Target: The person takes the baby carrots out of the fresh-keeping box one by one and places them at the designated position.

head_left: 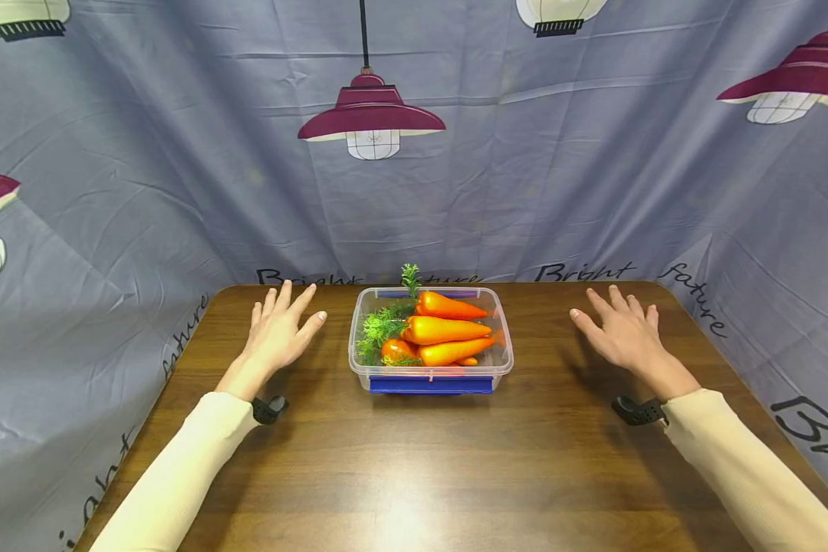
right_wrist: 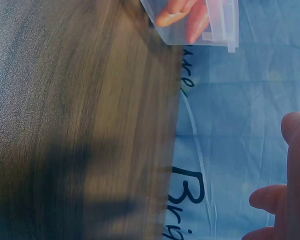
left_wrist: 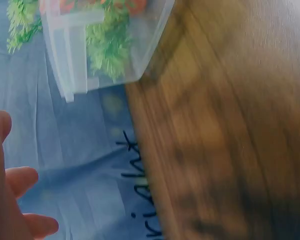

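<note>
A clear plastic container (head_left: 431,371) with a blue clip along its front stands near the back of the table. Inside lie several orange carrots (head_left: 448,330) with green leafy tops (head_left: 382,325), and a round orange-red item (head_left: 398,351) at the front left. One leafy sprig sticks up above the back rim. To the left of the container, my left hand (head_left: 276,330) is held with fingers spread, holding nothing. My right hand (head_left: 624,330), also spread and holding nothing, is to the right of it. Both wrist views show the container apart from the fingers.
The brown wooden table (head_left: 400,468) has its far edge just behind the container. A grey-blue curtain (head_left: 248,192) printed with lamps and lettering hangs behind and at both sides. Dark straps (head_left: 269,410) sit on both wrists.
</note>
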A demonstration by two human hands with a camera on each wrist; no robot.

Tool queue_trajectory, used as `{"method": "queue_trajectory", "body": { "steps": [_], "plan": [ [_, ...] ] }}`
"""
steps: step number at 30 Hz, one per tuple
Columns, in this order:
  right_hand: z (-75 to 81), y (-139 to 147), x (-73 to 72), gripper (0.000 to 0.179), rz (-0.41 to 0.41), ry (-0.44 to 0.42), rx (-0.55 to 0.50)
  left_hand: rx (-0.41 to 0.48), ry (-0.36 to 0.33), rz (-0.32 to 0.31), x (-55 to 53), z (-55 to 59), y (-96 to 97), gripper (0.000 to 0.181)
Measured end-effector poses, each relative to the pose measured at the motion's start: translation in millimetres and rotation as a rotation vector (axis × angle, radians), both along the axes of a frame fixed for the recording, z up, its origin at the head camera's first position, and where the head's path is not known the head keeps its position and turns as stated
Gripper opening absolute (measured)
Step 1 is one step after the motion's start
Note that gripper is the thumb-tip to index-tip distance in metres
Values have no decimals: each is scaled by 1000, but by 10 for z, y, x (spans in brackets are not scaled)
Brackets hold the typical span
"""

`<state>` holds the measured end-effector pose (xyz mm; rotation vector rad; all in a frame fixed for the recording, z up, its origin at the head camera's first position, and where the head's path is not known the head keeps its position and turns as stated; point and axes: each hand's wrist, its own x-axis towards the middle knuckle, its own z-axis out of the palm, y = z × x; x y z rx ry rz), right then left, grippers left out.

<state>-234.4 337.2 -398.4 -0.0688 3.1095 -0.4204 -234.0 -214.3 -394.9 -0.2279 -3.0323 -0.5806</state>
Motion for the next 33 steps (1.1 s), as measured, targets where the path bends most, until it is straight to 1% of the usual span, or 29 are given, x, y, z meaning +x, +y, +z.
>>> {"method": "queue_trajectory", "body": {
  "steps": [4, 9, 16, 21, 26, 33],
  "plan": [
    [3, -14, 5, 83, 3, 6, 0, 70, 6, -25, 8, -41, 102, 64],
    [6, -24, 7, 84, 10, 9, 2, 200, 32, -53, -11, -113, 227, 59],
    [-9, -28, 14, 83, 12, 12, 10, 384, 55, -65, -34, -221, 388, 54],
    [-26, -32, 21, 83, 10, 4, 9, 482, 39, -72, -51, -322, 508, 54],
    [-32, -34, 31, 83, 10, 8, 4, 576, 24, -71, -57, -410, 587, 53],
    [-30, -28, 44, 79, 5, 26, 6, 664, -29, -41, -42, -487, 646, 51]
  ]
}}
